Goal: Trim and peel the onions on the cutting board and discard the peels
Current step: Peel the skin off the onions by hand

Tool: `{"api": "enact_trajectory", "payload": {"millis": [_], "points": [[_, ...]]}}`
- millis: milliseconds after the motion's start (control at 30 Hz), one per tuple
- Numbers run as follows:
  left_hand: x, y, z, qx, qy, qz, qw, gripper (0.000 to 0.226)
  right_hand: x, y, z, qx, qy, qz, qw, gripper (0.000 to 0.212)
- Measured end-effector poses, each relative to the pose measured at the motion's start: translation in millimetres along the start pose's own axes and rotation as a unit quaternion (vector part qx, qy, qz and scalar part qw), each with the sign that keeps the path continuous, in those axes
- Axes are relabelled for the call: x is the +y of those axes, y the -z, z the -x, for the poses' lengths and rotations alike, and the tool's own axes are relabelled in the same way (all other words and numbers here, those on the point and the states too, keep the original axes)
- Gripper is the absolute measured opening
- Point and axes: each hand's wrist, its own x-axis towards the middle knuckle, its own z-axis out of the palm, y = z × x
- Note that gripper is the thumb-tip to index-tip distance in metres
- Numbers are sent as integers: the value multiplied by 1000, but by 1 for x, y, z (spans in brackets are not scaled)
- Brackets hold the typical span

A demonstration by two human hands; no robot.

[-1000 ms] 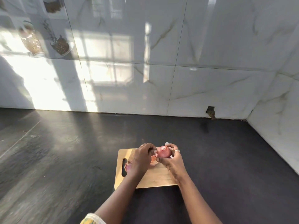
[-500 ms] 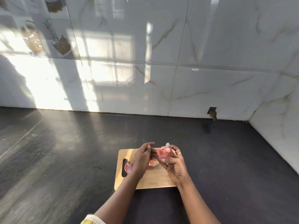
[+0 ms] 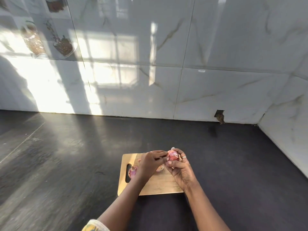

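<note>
A small wooden cutting board (image 3: 160, 185) with a handle slot lies on the dark counter. Just above its far edge my right hand (image 3: 180, 170) grips a red onion (image 3: 173, 155) with papery skin. My left hand (image 3: 150, 164) pinches at the onion's left side with thumb and fingers; whether it holds a knife is hidden. Another red onion (image 3: 132, 170) rests on the board by the slot, partly hidden behind my left wrist. A loose piece of peel (image 3: 160, 168) lies on the board between my hands.
The dark counter (image 3: 66, 164) stretches wide to the left and behind the board. White marble-look wall tiles (image 3: 183, 64) close off the back and the right side. A small hole (image 3: 220, 116) sits at the base of the back wall.
My right hand has turned the onion and shifted its fingers around it. My left fingers moved from over the onion to pinching its left side.
</note>
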Motion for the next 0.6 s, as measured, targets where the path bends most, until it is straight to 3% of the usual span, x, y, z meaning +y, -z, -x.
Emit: {"api": "enact_trajectory", "payload": {"millis": [233, 600], "points": [[-2, -2, -1, 35, -21, -28, 999, 22, 0, -3, 0, 20, 5, 14, 1000, 63], [3, -6, -2, 0, 64, 10, 998, 26, 3, -4, -5, 14, 66, 94, 993, 57]]}}
